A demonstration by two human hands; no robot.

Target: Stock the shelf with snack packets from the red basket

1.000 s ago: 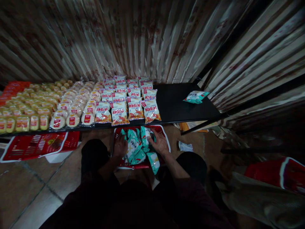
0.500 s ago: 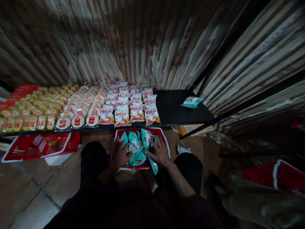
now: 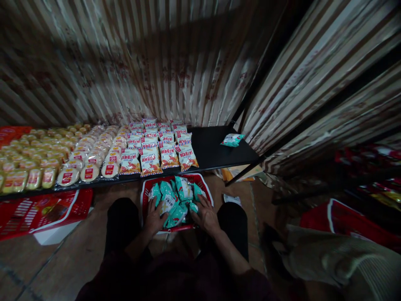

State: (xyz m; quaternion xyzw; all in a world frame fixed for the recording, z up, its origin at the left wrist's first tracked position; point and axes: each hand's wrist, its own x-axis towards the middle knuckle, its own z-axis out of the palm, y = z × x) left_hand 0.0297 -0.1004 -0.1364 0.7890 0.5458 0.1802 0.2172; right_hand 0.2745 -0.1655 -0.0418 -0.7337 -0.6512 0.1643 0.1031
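A red basket with a white rim (image 3: 205, 180) stands on the floor between my knees, holding several teal snack packets (image 3: 170, 201). My left hand (image 3: 154, 219) rests on the packets at the basket's left side, thumb apart from the fingers. Over the right side lies my right hand (image 3: 206, 216), its fingers spread across packets and its thumb beside a small teal one. Both hands look open, though their fingertips are partly hidden among the packets. A single teal packet (image 3: 232, 140) lies on the black shelf (image 3: 209, 150) to the right.
White and orange snack bags (image 3: 151, 159) stand in rows on the shelf, beside round wrapped cakes (image 3: 90, 172) and yellow wrapped cakes (image 3: 34, 179). Another red basket (image 3: 59, 211) is at the left. A packet (image 3: 232, 200) lies on the floor by my right knee. Someone's light-coloured clothing (image 3: 338, 259) shows at right.
The teal packet that hung over the basket's front edge now lies inside. My right hand has drawn in slightly over the packets. The view has shifted, moving the shelf leftward.
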